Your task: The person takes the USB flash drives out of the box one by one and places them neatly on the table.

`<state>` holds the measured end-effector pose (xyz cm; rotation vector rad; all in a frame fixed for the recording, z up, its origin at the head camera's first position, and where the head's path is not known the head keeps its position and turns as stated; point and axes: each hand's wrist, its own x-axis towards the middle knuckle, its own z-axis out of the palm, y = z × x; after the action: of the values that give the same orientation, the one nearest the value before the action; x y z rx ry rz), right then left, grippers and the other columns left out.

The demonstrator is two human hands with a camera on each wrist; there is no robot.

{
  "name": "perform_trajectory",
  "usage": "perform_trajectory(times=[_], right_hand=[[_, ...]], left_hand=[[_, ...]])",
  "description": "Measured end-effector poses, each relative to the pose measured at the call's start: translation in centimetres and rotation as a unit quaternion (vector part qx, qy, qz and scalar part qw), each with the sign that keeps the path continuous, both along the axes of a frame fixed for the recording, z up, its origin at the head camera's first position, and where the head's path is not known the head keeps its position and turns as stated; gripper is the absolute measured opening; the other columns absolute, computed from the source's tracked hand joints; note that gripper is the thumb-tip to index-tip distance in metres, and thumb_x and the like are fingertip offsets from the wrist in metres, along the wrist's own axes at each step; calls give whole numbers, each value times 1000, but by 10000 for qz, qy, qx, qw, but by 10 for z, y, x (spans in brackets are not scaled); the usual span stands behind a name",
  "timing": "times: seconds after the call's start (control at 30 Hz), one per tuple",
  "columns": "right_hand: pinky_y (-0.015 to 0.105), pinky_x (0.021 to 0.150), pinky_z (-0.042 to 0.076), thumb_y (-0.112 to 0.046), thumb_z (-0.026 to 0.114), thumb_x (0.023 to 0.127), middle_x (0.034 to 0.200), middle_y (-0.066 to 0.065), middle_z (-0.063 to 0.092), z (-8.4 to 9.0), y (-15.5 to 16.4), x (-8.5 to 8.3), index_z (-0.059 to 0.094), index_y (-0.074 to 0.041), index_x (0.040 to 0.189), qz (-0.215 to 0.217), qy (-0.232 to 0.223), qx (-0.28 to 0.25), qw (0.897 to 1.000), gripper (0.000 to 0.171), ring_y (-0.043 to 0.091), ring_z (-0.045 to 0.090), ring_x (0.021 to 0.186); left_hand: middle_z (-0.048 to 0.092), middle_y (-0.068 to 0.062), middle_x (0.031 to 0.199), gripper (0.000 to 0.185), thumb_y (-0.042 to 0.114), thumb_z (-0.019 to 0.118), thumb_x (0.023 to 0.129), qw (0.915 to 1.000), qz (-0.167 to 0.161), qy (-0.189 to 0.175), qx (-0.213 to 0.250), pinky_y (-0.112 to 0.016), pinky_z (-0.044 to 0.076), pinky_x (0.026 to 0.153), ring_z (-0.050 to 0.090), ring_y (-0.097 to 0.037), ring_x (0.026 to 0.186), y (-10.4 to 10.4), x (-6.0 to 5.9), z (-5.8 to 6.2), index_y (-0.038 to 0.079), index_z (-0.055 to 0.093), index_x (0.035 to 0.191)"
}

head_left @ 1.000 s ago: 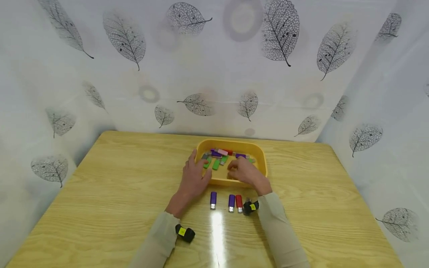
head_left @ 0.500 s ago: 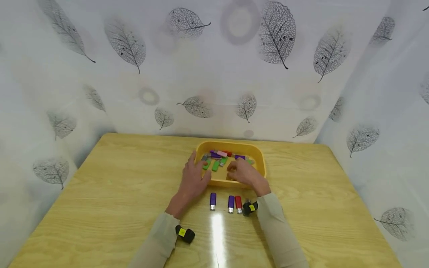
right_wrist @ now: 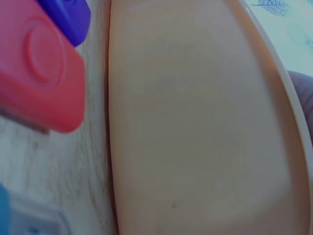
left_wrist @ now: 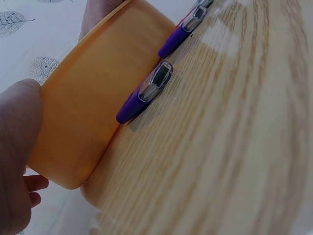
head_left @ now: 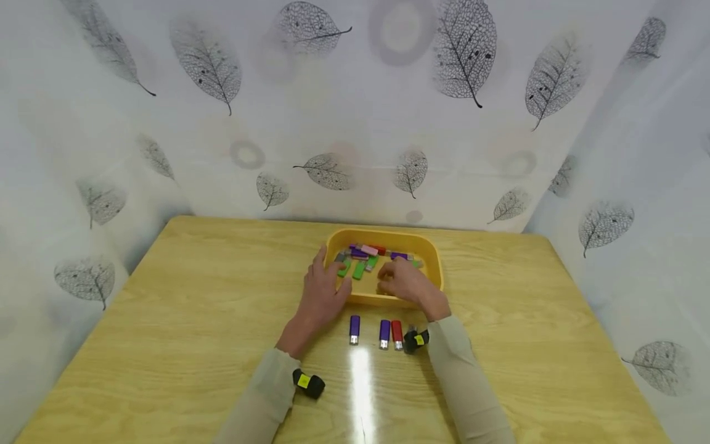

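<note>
Head view: yr left hand (head_left: 322, 295) braces yellow tray (head_left: 430, 248), fingers straight. Right hand (head_left: 403, 282) curls over tray's USB sticks (head_left: 359, 269), prob. pinching one. Next: lift clear, lay beside purple stick (head_left: 355, 328) nr tray.

One yellow tray (head_left: 429, 251) on one wooden table (head_left: 166, 320). Near its front, three drives: two purple (head_left: 355, 328), one red (head_left: 397, 333)

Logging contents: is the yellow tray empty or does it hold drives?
Not empty: the tray holds green, purple, pink and red drives.
</note>
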<state>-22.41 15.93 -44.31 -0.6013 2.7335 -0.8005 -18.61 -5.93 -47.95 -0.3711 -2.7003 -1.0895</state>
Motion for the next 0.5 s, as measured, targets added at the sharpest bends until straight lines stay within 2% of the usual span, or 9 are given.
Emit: perform_trajectory(times=[0.23,0.5], right_hand=[[34,76,54,-18,68,90,105,10,72,5,-3,-3,72,-2,110,-96,24,9,10000,26,16,60,79],[33,76,54,-17,69,89,102,7,72,2,-2,1,73,-3,108,-119,-52,34,9999,24,14,59,78]], left_hand=[[16,-21,161,40,32,48,96,10000,64,25,-19,-60,28,111,34,-44,136,-2,-3,6,4,60,120],[17,-23,161,39,32,49,96,10000,58,-16,-40,-61,32,108,38,-45,133,0,2,4,4,62,120]])
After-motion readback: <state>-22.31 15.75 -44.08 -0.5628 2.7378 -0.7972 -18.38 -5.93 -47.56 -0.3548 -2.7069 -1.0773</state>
